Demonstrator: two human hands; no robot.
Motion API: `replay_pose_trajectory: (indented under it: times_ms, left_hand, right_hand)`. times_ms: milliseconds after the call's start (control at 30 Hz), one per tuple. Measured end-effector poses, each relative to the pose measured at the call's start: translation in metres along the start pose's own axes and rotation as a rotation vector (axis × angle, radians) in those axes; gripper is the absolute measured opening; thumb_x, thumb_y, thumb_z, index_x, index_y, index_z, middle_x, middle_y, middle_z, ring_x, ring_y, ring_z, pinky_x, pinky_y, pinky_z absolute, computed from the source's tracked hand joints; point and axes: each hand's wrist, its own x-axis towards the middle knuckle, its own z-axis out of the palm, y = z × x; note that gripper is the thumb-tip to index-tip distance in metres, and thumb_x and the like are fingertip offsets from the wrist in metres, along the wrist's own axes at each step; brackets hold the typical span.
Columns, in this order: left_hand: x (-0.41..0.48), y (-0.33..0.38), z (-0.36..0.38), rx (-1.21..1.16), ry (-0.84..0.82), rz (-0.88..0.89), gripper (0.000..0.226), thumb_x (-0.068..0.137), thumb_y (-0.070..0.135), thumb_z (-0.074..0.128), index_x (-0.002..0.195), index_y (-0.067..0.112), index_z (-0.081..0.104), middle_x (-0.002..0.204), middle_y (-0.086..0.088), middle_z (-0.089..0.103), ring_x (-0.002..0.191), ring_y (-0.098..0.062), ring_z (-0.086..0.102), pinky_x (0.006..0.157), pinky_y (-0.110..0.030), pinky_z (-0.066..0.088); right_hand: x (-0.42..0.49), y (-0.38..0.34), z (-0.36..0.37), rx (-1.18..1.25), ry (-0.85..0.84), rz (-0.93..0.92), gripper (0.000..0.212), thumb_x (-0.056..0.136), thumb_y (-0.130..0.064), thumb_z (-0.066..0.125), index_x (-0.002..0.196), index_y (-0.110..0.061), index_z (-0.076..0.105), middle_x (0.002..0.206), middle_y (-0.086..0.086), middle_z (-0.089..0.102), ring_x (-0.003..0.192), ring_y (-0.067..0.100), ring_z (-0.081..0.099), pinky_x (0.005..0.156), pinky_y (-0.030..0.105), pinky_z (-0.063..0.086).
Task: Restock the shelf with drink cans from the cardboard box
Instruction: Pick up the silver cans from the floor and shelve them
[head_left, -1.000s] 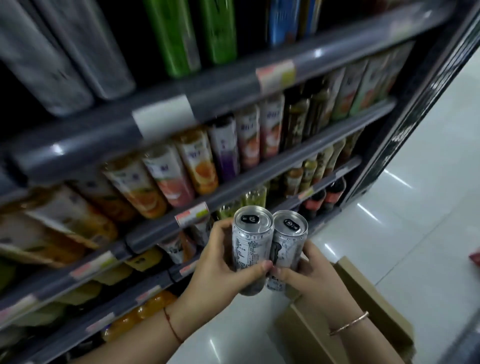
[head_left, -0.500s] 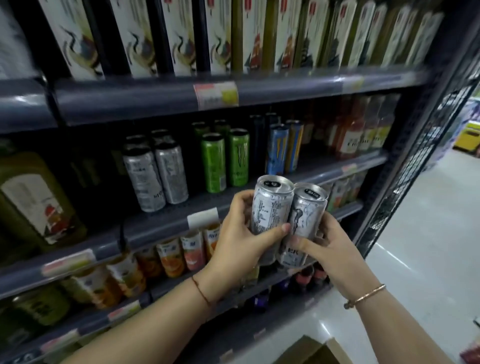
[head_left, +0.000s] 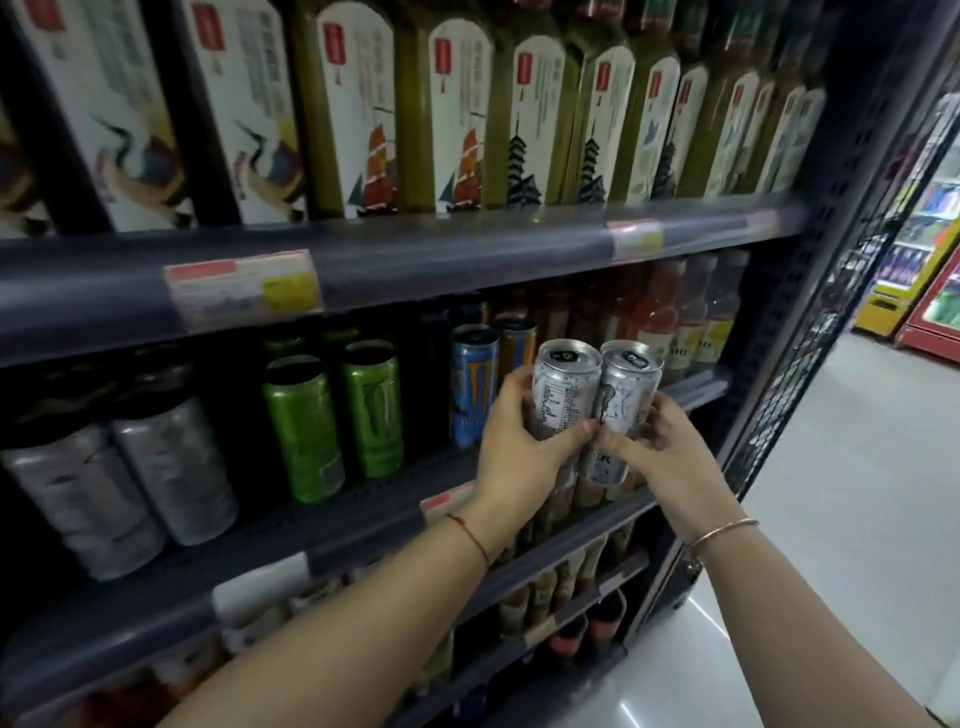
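Two tall silver drink cans are held side by side in front of the can shelf. My left hand grips the left silver can. My right hand grips the right silver can. Both cans stand upright with tops showing, just in front of the blue cans on that shelf. Further left on the same shelf stand green cans and silver cans. The cardboard box is out of view.
Tall green-and-white bottles fill the shelf above. Orange and clear bottles stand at the right end of the can shelf. Lower shelves hold small bottles. The rack's dark perforated side post borders a pale floor aisle with coolers beyond.
Both hands have lifted the two silver cans from down by the cardboard box up to the can shelf. My view has tilted upward, and the box has dropped out of sight.
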Motion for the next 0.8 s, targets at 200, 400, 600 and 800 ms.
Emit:
replay_pose_trajectory:
  times_ms: [200,400,600,800]
  left_hand:
    - [0.068,-0.024,0.055,-0.038,0.034,-0.011,0.060,0.075,0.022,0.081,0.123,0.035,0.048,0.107,0.022,0.060,0.093,0.023,0.054,0.073,0.002,0.043]
    - [0.117,-0.046,0.081,-0.012,0.092,-0.016,0.058,0.079,0.023,0.076,0.130,0.028,0.049,0.112,0.021,0.056,0.095,0.022,0.052,0.080,0.003,0.038]
    - [0.141,-0.066,0.086,-0.052,0.113,-0.082,0.059,0.083,0.017,0.073,0.135,0.024,0.047,0.125,0.008,0.060,0.103,0.006,0.056,0.084,-0.003,0.043]
    - [0.142,-0.077,0.088,-0.059,0.126,-0.105,0.059,0.082,0.017,0.073,0.134,0.027,0.047,0.117,0.017,0.058,0.101,0.008,0.055,0.080,-0.001,0.042]
  right_hand:
    - [0.082,0.024,-0.037,-0.028,0.060,-0.006,0.064,0.069,-0.039,0.084,0.125,-0.035,0.054,0.113,-0.011,0.070,0.105,0.009,0.067,0.095,0.043,0.052]
    - [0.139,0.037,-0.043,-0.071,0.012,-0.048,0.046,0.080,-0.025,0.076,0.122,-0.028,0.060,0.115,-0.008,0.070,0.107,0.008,0.066,0.099,0.043,0.050]
    - [0.159,0.046,-0.032,-0.072,0.026,-0.103,0.039,0.082,-0.021,0.074,0.109,-0.046,0.061,0.114,-0.014,0.068,0.104,-0.002,0.064,0.093,0.029,0.052]
    - [0.167,0.061,-0.032,-0.042,0.040,-0.077,0.044,0.081,-0.017,0.075,0.122,-0.017,0.059,0.119,0.001,0.069,0.112,0.016,0.064,0.099,0.046,0.049]
